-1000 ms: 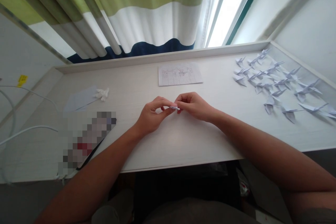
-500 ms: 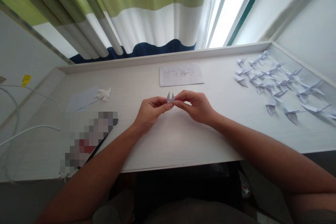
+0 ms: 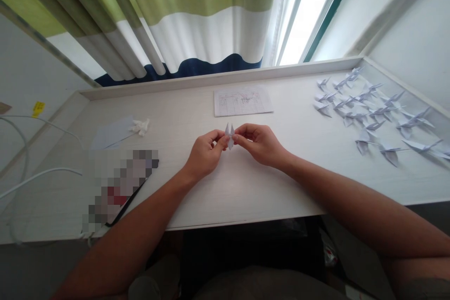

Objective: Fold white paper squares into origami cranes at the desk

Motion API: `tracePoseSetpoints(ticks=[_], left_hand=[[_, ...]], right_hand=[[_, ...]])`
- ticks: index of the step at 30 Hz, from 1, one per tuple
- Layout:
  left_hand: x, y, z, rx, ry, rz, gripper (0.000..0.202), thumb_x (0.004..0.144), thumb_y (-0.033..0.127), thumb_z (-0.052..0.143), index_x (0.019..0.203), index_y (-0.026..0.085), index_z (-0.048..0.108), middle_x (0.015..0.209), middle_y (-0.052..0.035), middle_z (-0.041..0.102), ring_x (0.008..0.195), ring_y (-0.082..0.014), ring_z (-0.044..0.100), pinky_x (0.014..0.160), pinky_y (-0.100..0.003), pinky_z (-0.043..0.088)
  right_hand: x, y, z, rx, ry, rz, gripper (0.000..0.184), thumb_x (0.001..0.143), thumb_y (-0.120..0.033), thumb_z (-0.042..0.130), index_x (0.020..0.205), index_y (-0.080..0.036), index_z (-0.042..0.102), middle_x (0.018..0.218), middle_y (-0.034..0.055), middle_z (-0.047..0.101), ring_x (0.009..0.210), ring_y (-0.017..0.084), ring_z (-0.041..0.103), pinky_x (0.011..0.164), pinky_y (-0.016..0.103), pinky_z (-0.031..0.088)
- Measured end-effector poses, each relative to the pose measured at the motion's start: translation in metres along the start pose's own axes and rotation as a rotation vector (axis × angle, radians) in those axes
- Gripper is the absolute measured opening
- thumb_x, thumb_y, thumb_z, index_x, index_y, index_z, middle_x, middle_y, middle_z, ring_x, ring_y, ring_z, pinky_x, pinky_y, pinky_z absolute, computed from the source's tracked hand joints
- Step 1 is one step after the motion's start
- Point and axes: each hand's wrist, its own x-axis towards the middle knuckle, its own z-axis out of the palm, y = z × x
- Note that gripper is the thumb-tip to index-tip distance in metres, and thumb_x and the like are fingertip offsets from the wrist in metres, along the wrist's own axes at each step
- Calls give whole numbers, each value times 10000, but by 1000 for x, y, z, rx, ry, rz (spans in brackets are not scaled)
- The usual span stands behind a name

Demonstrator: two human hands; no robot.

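Note:
A small folded white paper piece (image 3: 230, 142), with two narrow points standing up, is held above the middle of the desk. My left hand (image 3: 208, 152) pinches its left side between thumb and fingers. On its right side, the thumb and forefinger of my right hand (image 3: 258, 143) are closed on it as well. The fingertips cover part of the folds. Several finished folded paper cranes (image 3: 365, 103) with pointed wings lie grouped at the right of the desk.
Behind my hands lies a printed sheet with a table (image 3: 243, 102). At the left are white paper sheets (image 3: 110, 132), a crumpled tissue (image 3: 140, 127), a blurred flat object with a dark edge (image 3: 130, 187) and white cables (image 3: 42, 176). A raised rim (image 3: 225, 76) borders the desk's back.
The folded paper has turned a little, and its lower point now shows between my fingers. My left fingers have shifted their hold and curled more; the right hand has barely moved.

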Motion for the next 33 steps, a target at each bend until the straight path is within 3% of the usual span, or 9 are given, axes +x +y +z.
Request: tracePoseSetpoints(ticks=[6,15,23,28,33], left_hand=[[-1,-1,2,-126,6,21,262,935,447,755,883,192,782,792,-49,782,740,-183,715,705,-306,571],[2,-4,-1,-281,-68,55,253,959,442,757,976,193,796,814,-54,798,734,-169,722,621,-282,531],[-3,-3,3,-204,142,49,264,876,429,839,921,200,715,911,-43,760,807,-170,716,623,-264,544],[-1,-5,3,-200,165,11,296,834,459,878,845,198,740,883,-35,743,766,-150,663,617,-265,552],[-1,-2,7,-241,210,-25,353,799,516,893,865,190,774,868,-39,759,721,-150,668,564,-261,578]], right_hand=[[1,5,0,129,23,32,277,911,-457,764,929,-191,693,896,47,745,813,182,683,769,355,564],[-2,-3,-1,268,-49,6,286,957,-478,733,984,-193,728,843,35,741,786,171,676,752,355,572],[-2,-1,2,206,51,-9,314,936,-508,750,969,-198,712,854,33,745,738,160,663,724,354,594],[-6,-6,3,-3,78,-103,222,988,-431,703,1015,-211,726,913,46,767,824,182,708,761,359,607],[-8,-8,3,-71,72,-199,160,1018,-374,664,1026,-226,725,933,42,767,841,181,716,762,350,620]])
